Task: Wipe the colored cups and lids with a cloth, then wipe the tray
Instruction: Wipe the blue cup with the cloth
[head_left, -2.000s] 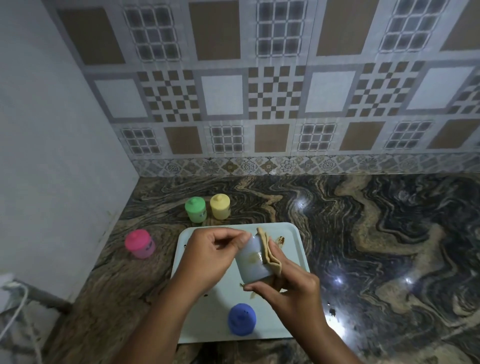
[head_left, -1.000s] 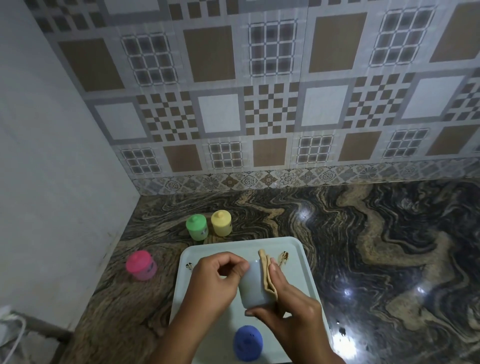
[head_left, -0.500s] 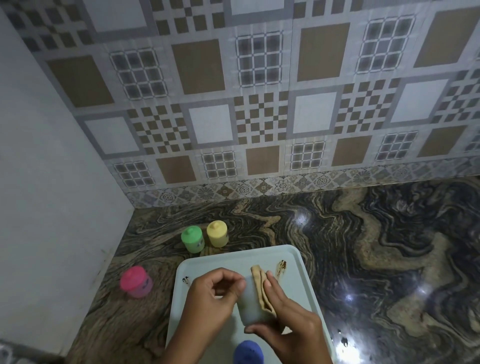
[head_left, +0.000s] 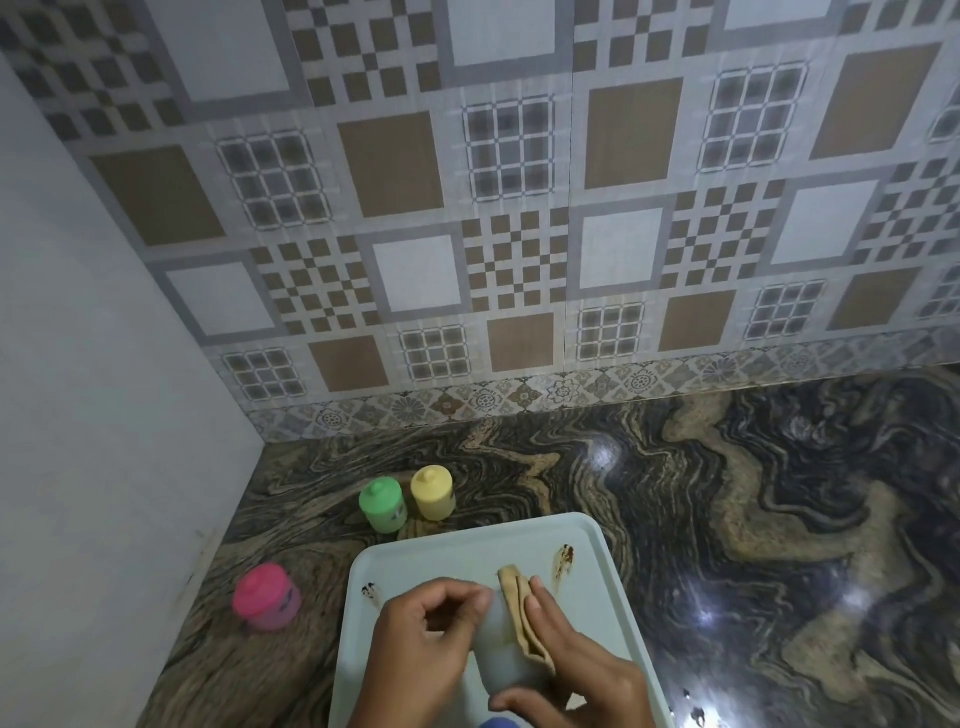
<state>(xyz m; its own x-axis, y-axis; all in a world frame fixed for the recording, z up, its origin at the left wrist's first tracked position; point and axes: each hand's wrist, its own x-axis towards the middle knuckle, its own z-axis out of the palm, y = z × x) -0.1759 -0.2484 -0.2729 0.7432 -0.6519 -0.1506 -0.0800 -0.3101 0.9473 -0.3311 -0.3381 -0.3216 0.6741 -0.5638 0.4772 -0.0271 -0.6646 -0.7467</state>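
At the tray's (head_left: 618, 582) near edge, a blue lid (head_left: 500, 723) just shows between your wrists. Over the tray's middle, your left hand (head_left: 426, 639) curls its fingers round the pale cup (head_left: 501, 657). Your right hand (head_left: 587, 675) clamps the folded cloth (head_left: 522, 618) against the cup's right side, thumb underneath. A smudge (head_left: 370, 592) marks the tray's left edge and a brown stain (head_left: 563, 558) lies near its far right corner. A pink cup (head_left: 266, 603) stands on the worktop (head_left: 727, 519) left of the tray. A green cup (head_left: 383, 504) and a yellow cup (head_left: 432, 492) stand just beside each other beyond its far left corner.
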